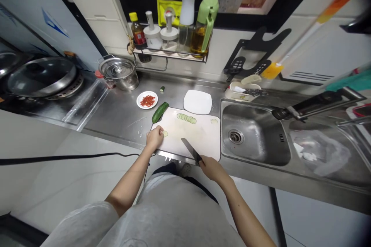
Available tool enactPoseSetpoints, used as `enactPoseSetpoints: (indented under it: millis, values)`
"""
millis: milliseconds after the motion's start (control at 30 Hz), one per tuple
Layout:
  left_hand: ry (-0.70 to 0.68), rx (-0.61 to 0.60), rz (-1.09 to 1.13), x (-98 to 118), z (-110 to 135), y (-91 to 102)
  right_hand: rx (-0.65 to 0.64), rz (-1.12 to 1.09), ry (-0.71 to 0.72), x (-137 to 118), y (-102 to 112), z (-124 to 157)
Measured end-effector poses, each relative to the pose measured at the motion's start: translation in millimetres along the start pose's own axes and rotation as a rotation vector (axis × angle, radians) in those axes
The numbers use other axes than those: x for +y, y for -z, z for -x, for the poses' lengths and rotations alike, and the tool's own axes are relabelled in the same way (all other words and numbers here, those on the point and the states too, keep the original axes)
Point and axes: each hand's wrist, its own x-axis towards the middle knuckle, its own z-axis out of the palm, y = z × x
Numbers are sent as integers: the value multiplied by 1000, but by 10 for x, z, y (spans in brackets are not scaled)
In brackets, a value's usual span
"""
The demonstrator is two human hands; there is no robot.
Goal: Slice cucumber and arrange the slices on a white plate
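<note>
My right hand (211, 166) grips the handle of a kitchen knife (189, 148), its dark blade angled over the white cutting board (199, 139). My left hand (155, 137) is at the board's left edge with its fingers curled together; whether anything is inside them is hidden. A pale cucumber slice (165, 134) lies right beside those fingertips. Overlapping cucumber slices (186, 118) form a row near the back of the board, and a single piece (214, 121) lies at its back right corner. A cut green cucumber (160, 112) rests against the back left corner.
Behind the board are a white square plate (197, 102), a small plate of chopped red bits (147, 100) and a cucumber end (162, 89). A steel sink (255, 135) adjoins on the right. A lidded pot (120, 72) stands back left, below a condiment rack (171, 54).
</note>
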Motion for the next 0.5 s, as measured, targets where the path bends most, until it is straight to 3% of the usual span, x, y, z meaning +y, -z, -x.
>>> enactPoseSetpoints:
  millis: [133, 267, 500]
  values:
    - [-58, 76, -125, 1, 34, 55, 7, 6, -26, 58, 47, -32]
    - [-74, 143, -128, 167, 94, 50, 38, -18, -83, 207, 94, -36]
    - [-324, 63, 31, 959, -139, -247, 193, -76, -203, 484, 106, 10]
